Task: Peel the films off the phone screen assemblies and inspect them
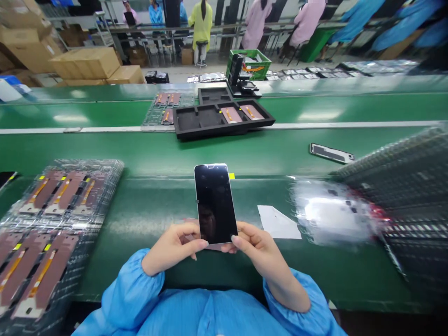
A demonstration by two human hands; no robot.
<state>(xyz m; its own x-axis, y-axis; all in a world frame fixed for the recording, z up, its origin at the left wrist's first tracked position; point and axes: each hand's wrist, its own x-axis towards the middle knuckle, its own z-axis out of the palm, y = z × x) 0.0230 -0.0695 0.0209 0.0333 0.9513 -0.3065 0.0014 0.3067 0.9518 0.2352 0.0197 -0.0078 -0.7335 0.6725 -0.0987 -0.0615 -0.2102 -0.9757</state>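
A phone screen panel (214, 200) with a dark glossy face and a thin light edge is held upright in front of me. My left hand (178, 243) grips its lower left corner, the thumb lying on the front. At the lower right corner my right hand (254, 242) pinches the edge between thumb and fingers. A small yellow tab (231, 176) sticks out at the panel's upper right. Part of a pinkish sheet shows behind the lower edge; the panel hides the rest of it.
Clear trays of screen parts (63, 191) lie at the left. A black foam tray (196, 133) stands ahead, near a green crate (262, 70). Right are a white paper (278, 222), a plastic bag (322, 212), a phone frame (331, 153) and stacked clear trays (413, 186). People work beyond.
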